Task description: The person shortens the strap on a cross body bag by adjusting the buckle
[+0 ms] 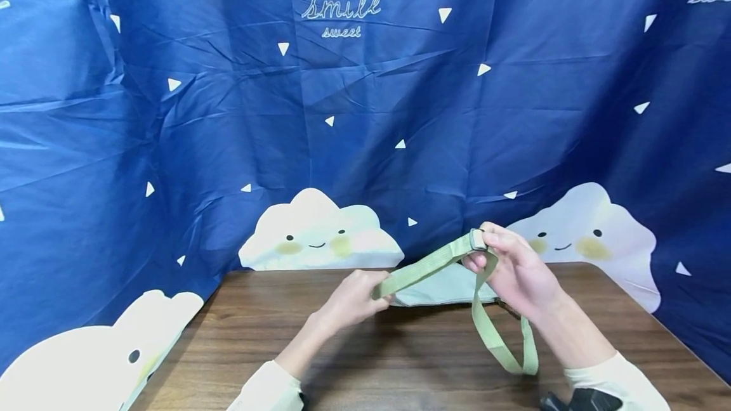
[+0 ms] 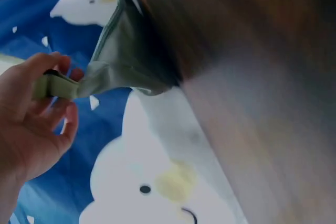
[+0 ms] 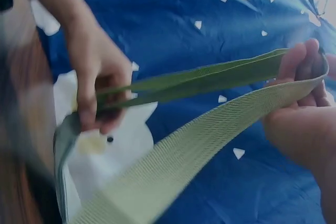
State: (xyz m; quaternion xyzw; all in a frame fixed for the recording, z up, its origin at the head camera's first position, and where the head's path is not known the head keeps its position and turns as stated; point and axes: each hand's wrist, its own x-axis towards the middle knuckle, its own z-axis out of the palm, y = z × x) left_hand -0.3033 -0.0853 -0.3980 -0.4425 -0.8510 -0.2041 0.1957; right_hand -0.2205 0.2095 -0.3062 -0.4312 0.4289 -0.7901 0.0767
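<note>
A light green webbing strap (image 1: 422, 271) stretches between my two hands above the table, joined to a grey-green fabric bag (image 1: 442, 289). My left hand (image 1: 356, 297) pinches the strap at the bag's end; in the left wrist view the bag's zipped body (image 2: 131, 51) slopes away from those fingers. Up and to the right, my right hand (image 1: 522, 271) grips the strap at its dark slider buckle (image 1: 477, 240). From there a slack loop (image 1: 491, 328) droops toward the tabletop. The right wrist view shows the ribbed webbing (image 3: 184, 145) close up, passing round the right fingers.
A dark wood-grain table (image 1: 274, 335) lies under both hands. Behind it hangs a blue curtain (image 1: 365, 94) printed with white clouds and small triangles, reaching down past the table's left and right edges.
</note>
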